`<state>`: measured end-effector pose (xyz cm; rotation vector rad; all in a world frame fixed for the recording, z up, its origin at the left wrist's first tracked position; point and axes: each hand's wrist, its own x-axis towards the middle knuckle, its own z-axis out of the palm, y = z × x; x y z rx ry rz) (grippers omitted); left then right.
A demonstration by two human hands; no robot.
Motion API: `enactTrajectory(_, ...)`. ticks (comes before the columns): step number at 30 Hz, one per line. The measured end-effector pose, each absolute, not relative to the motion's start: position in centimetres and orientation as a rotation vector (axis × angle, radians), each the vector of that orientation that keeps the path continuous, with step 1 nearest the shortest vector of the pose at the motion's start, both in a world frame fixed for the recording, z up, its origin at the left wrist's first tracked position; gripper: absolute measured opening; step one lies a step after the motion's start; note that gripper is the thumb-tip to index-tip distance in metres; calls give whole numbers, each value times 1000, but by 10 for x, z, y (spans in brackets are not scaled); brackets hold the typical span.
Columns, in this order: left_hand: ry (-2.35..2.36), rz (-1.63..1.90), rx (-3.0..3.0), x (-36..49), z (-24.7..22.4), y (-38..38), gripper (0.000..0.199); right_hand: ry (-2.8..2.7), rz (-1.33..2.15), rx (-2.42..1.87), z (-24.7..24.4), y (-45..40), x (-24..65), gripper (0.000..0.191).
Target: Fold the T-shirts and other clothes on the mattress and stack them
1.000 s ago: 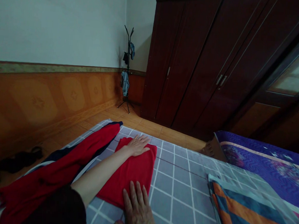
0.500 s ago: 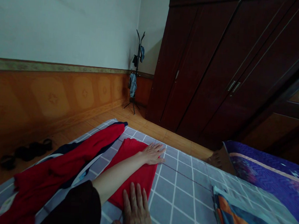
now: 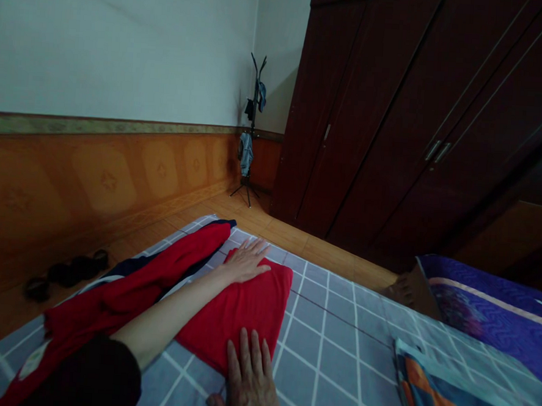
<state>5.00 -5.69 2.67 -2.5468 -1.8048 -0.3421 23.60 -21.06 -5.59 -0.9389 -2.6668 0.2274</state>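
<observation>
A folded red garment (image 3: 251, 300) lies flat on the grey checked bedspread (image 3: 303, 346). My left hand (image 3: 246, 263) rests palm down on its far left corner, fingers spread and pointing away from me. Closer in, my right hand (image 3: 254, 373) lies on the near right corner with its fingers stretched out and its thumb on the bedspread. Left of the folded piece is a long red and navy garment (image 3: 142, 281) with white trim, loosely laid out. My left forearm and dark sleeve cover part of it.
A folded orange, blue and pale cloth (image 3: 452, 392) sits at the right of the bed. Beyond are a purple quilted cover (image 3: 490, 296), a dark red wardrobe (image 3: 363, 123) and a coat rack (image 3: 252, 122). Dark objects (image 3: 69, 270) lie on the floor at left.
My left hand has slid left across the red garment, from its far right corner to its far left. My right hand stays nearly in place. The view has shifted slightly.
</observation>
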Motion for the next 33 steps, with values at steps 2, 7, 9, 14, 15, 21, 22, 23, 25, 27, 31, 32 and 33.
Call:
enactTrajectory(2, -1609, -346, -2689, 57, 19, -82, 63, -2685, 217, -933, -60, -210, 235, 85)
enactTrajectory(7, -1753, -257, -2609, 36, 10, -99, 60, -2687, 172, -927, -60, -210, 237, 88)
enactTrajectory(9, -1957, -239, -2425, 18, 20, -87, 57, -2677, 161, -924, -56, -211, 238, 88)
enactTrajectory(14, -1969, -264, -2417, 23, 39, -104, 59, -2690, 173, -918, -54, -211, 238, 85)
enactTrajectory(15, -1853, -267, -2558, 33, 38, -118, 59, -2696, 179, -921, -55, -210, 238, 83)
enactTrajectory(21, -1657, -282, -2868, 50, 15, -187, 55, -2747, 211, -920, -53, -210, 237, 81)
enactTrajectory(22, -1692, -287, -2820, 42, 11, -188, 56, -2744, 213, -923, -51, -210, 238, 82)
enactTrajectory(23, -1733, -292, -2763, 30, 7, -186, 57, -2744, 219, -923, -49, -210, 238, 82)
enactTrajectory(25, -1881, -306, -2607, 4, -1, -180, 56, -2744, 239, -919, -46, -211, 238, 81)
enactTrajectory(27, -2084, -309, -2423, -20, -6, -176, 56, -2744, 258, -927, -44, -211, 239, 80)
enactTrajectory(31, -2252, -333, -2186, -27, -1, -196, 59, -2743, 289, -936, -44, -212, 239, 80)
enactTrajectory(32, -2194, -346, -2203, -19, 3, -206, 57, -2739, 292, -930, -44, -212, 239, 80)
enactTrajectory(33, -2095, -354, -2264, -8, 6, -217, 56, -2733, 291, -918, -44, -212, 239, 80)
